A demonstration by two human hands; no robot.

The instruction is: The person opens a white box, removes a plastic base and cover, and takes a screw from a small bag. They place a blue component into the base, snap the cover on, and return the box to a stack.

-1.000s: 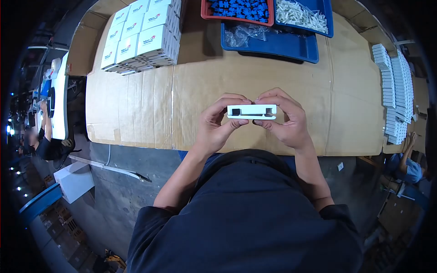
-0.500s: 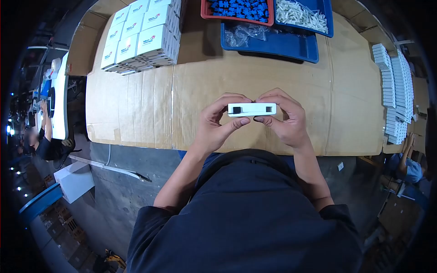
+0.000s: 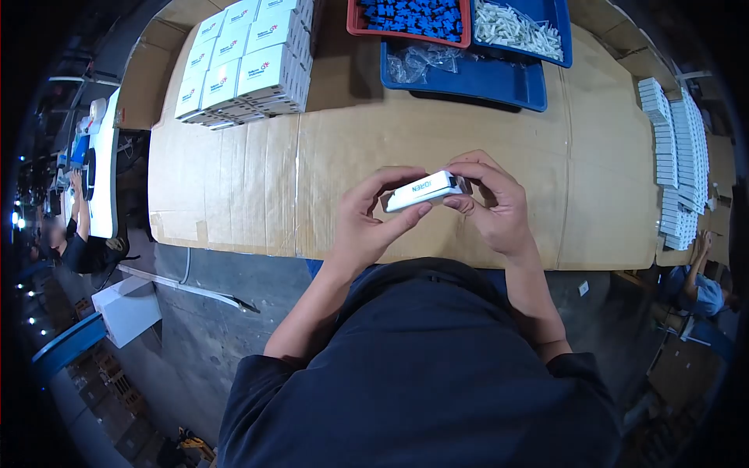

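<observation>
Between my two hands is a small white plastic box (image 3: 422,192), held above the cardboard-covered table. Dark lettering runs along its face, and it sits tilted with its right end higher. My left hand (image 3: 378,207) pinches the left end between thumb and fingers. At the right end, my right hand (image 3: 493,201) grips it the same way, beside a dark part at the corner. The fingers cover parts of both ends.
White printed cartons (image 3: 246,66) are stacked at the back left. A red tray (image 3: 409,36) of blue pieces, a blue tray (image 3: 567,31) of white pieces and another blue tray (image 3: 499,86) with plastic bags stand at the back. Several white boxes (image 3: 686,156) line the right edge.
The white plastic box has been turned in my hands: its side with the dark square openings faced me before, and the lettered face shows now. Both hands still hold it.
</observation>
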